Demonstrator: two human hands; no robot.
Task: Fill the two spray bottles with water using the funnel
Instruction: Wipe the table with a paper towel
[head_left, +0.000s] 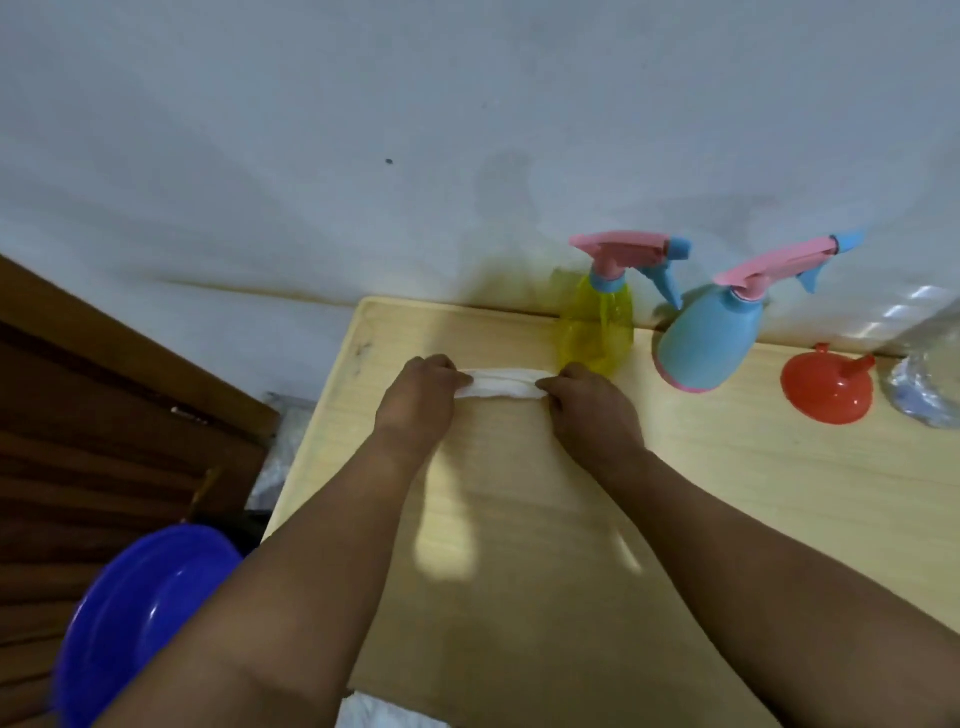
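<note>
On the pale wooden table (779, 493) my left hand (415, 400) and my right hand (587, 410) each grip one end of a folded white cloth (501, 384) stretched between them. Just behind my right hand stands a clear yellow spray bottle (597, 327) with a pink and blue trigger head. To its right stands a round light-blue spray bottle (706, 343) with a pink trigger head, tilted in this wide view. An orange-red funnel (826, 387) lies mouth-down further right.
A crinkled clear plastic bottle (924, 358) stands at the table's far right edge. A blue plastic basin (140, 613) sits low at the left, beside a dark wooden door (104, 415). A white wall (415, 156) runs behind the table.
</note>
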